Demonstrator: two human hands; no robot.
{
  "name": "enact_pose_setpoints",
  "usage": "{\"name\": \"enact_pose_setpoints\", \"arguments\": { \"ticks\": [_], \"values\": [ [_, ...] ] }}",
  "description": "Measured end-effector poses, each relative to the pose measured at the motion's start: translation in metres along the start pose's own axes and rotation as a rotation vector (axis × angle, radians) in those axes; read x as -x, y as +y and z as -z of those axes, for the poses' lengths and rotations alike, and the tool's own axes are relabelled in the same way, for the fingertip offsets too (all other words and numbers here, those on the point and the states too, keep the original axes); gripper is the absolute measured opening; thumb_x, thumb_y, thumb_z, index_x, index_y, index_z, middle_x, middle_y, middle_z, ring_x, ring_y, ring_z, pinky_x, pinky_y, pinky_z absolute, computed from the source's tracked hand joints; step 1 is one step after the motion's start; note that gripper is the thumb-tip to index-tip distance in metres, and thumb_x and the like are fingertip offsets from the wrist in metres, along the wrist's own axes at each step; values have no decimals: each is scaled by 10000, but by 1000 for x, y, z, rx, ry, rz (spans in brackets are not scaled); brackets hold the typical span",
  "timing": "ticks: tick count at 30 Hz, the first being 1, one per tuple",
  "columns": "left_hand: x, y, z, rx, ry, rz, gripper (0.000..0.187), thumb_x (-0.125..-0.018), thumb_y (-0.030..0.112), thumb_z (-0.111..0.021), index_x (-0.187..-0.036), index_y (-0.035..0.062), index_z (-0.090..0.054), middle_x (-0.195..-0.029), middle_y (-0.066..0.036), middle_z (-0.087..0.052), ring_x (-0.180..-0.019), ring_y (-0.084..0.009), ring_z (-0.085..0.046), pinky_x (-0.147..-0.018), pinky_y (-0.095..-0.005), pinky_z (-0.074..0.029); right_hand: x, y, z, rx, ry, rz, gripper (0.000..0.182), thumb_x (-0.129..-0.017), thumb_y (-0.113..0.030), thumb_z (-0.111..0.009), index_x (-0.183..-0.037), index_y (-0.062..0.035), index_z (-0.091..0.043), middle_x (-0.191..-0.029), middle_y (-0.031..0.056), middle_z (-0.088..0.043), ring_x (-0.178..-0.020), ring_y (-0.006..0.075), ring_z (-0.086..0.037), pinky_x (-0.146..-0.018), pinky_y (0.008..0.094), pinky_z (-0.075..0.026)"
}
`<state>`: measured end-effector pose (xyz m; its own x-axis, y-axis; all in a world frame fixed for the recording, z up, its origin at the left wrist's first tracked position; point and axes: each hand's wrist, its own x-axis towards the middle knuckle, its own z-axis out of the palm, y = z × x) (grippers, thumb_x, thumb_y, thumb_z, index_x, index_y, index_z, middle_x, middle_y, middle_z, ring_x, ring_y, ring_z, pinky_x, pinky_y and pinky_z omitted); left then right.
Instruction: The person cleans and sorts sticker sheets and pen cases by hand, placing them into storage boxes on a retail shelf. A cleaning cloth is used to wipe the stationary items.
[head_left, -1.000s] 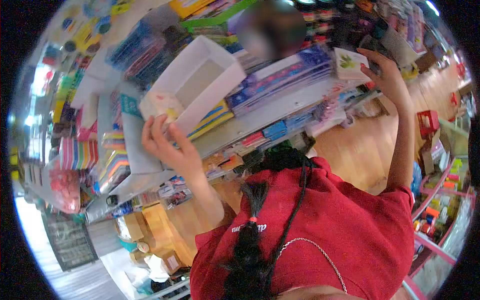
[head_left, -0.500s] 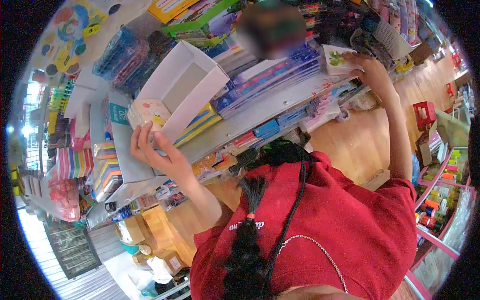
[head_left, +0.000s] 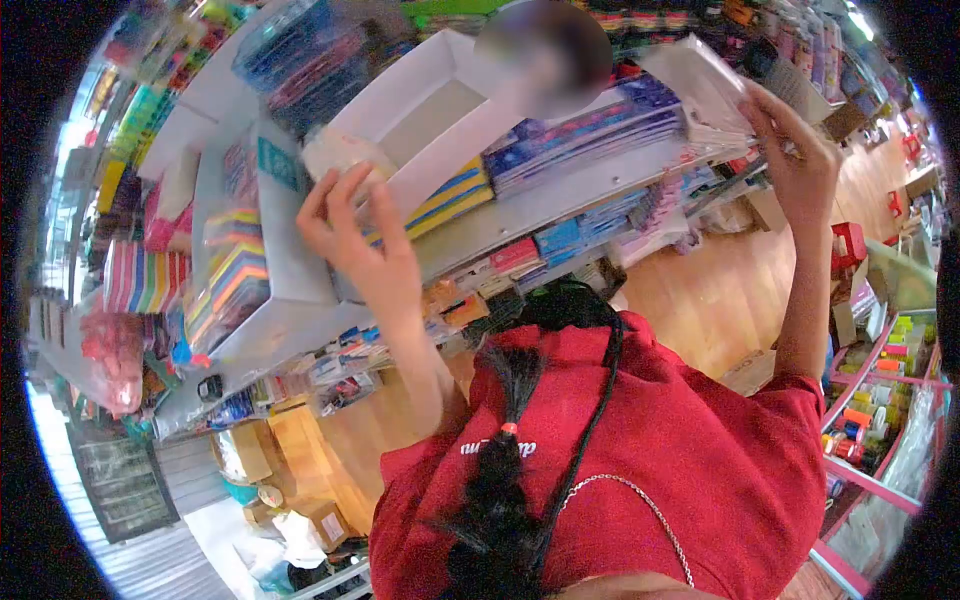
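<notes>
My left hand [head_left: 365, 225] has its fingers bent around the lower edge of a small pale printed pad [head_left: 335, 150], blurred by motion. The pad lies against the near end of a long, open white box [head_left: 430, 180], which stands tilted on the shelf. My right hand [head_left: 800, 150], farther right, pinches the edge of a white pad [head_left: 705, 85]. That pad is raised at a slant above stacked goods, and its printed face does not show clearly.
Purple-blue booklets [head_left: 590, 135] and yellow-blue striped packs [head_left: 450, 210] line the shelf edge [head_left: 560, 215]. To the left stands a white carton [head_left: 290, 270] beside bagged coloured paper [head_left: 235, 285]. A red crate [head_left: 848, 245] sits on the wooden floor [head_left: 700, 280].
The view has shifted, so the shelf goods sit farther right. My right hand has tilted its pad up, and the green leaf print no longer shows. My left hand stays at its pad.
</notes>
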<state>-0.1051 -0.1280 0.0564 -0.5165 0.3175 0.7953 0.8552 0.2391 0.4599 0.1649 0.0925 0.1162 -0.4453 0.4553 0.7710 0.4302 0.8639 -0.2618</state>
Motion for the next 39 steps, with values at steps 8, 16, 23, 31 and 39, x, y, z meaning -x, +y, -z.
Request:
{"name": "enact_pose_setpoints", "arguments": {
  "ticks": [8, 16, 23, 31, 39],
  "values": [
    [1, -5, 7, 8, -22, -19, 198, -813, 214, -570, -997, 145, -587, -1077, -120, -451, -1045, -291, -398, -895, -412, -277, -64, -157, -67, -353, -315, -128, 241, -800, -154, -575, -993, -12, -609, -807, 147, -644, -702, 219, -615, -638, 319, -492],
    [-1, -7, 10, -14, -36, -55, 226, -805, 203, -579, -1012, 111, -582, -1073, -122, -475, -1042, -285, -412, -897, -411, -290, -73, -196, -146, -170, -223, 289, 266, -728, -251, -609, -729, 14, -630, -674, 231, -590, -653, 351, -609, -617, 406, -499],
    [2, -5, 10, -10, -10, -42, 230, -776, 175, -611, -996, 117, -585, -1079, -118, -482, -1037, -282, -422, -885, -398, -295, -68, -197, -145, -159, -346, 268, 260, -719, -227, -586, -798, 17, -627, -729, 208, -607, -685, 326, -614, -658, 375, -500],
    [-1, -7, 10, 12, -27, -28, 257, -775, 175, -614, -1017, 103, -564, -1086, -101, -494, -1018, -271, -430, -882, -390, -300, -66, -195, -168, -317, -409, 230, 290, -732, -299, -563, -744, -20, -642, -721, 206, -602, -687, 361, -601, -639, 431, -497],
    [-4, -4, 9, 255, 85, 25, 450, -754, 225, -644, -1138, 68, -469, -1104, -107, -500, -986, -287, -438, -867, -395, -298, -60, -178, -171, -310, -562, 238, 346, -857, -339, -429, -922, -57, -620, -775, 149, -625, -693, 297, -599, -658, 386, -468]
  ]
}}
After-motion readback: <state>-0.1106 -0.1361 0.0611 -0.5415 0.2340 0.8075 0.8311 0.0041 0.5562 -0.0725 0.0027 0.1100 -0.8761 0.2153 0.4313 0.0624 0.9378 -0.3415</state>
